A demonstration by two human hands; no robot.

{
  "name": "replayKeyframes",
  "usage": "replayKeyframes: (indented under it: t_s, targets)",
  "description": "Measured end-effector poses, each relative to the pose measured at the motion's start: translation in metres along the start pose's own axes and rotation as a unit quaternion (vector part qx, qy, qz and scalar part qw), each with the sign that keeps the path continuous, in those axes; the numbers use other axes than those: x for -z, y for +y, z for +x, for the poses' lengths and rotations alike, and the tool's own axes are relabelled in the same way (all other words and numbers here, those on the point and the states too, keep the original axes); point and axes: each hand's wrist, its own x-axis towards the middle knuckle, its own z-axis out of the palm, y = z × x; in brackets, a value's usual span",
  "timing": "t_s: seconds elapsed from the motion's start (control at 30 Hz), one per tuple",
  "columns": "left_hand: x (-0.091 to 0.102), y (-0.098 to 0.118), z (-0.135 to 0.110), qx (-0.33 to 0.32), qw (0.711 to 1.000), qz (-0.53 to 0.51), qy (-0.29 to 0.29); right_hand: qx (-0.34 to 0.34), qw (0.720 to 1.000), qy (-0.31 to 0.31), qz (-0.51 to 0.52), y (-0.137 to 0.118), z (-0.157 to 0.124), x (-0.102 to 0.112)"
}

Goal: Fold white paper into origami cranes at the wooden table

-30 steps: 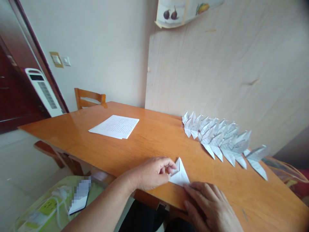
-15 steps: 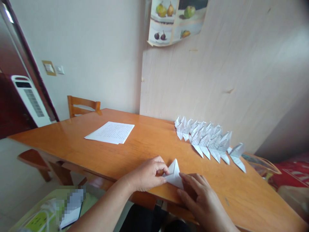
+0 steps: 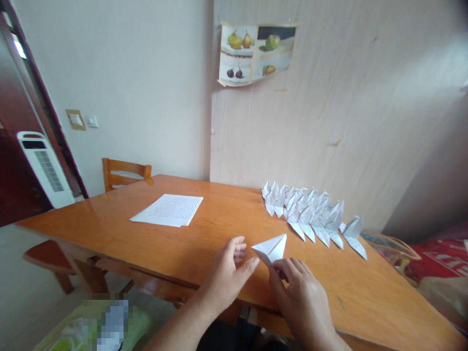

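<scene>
A small folded sheet of white paper [image 3: 272, 247], shaped into a triangle with a crease down it, is held up just above the front of the table. My right hand [image 3: 302, 287] pinches its lower corner between thumb and fingers. To the left of the paper is my left hand [image 3: 234, 273], open, its thumb and fingers apart and nothing between them. Beyond my hands, at the back right, several folded paper pieces [image 3: 303, 209] with pointed wings stand in close rows. One more folded piece [image 3: 354, 236] stands at the right end.
A stack of written sheets [image 3: 168, 209] lies on the wooden table [image 3: 219, 209], back left. A chair [image 3: 126, 168] stands behind the table and a stool [image 3: 51, 256] at its left. Red bags [image 3: 442, 258] lie beyond the right edge.
My left hand has let go of the folded paper and opened. My right hand has lifted and turned the paper, which now points up and right. The view has tilted up slightly.
</scene>
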Motion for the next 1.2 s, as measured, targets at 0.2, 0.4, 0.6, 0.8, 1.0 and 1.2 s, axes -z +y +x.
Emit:
replayKeyframes:
  t_s: [0.2,0.4,0.6,0.8,1.0,1.2]
  targets:
    - [-0.026,0.012,-0.016,0.050,0.970,-0.230,-0.057,0.053,0.998,0.022,0.000,-0.012,-0.003,-0.006]
    - [-0.025,0.010,-0.012,0.036,0.981,-0.192,-0.006,0.010,0.980,-0.057,0.192,-0.016,-0.006,-0.006]
    - [-0.020,0.015,-0.011,0.019,0.984,-0.179,-0.015,-0.154,0.888,-0.089,0.424,-0.012,0.002,0.000]
    - [-0.015,0.020,-0.014,-0.009,0.993,-0.118,-0.026,-0.297,0.812,-0.115,0.490,-0.001,0.010,0.008]
    - [-0.009,0.020,-0.019,-0.126,0.990,0.067,-0.016,-0.318,0.786,-0.132,0.513,0.006,0.020,0.008]
    - [-0.005,0.016,-0.024,-0.322,0.890,0.317,-0.053,-0.230,0.900,-0.130,0.348,0.021,0.030,0.005]
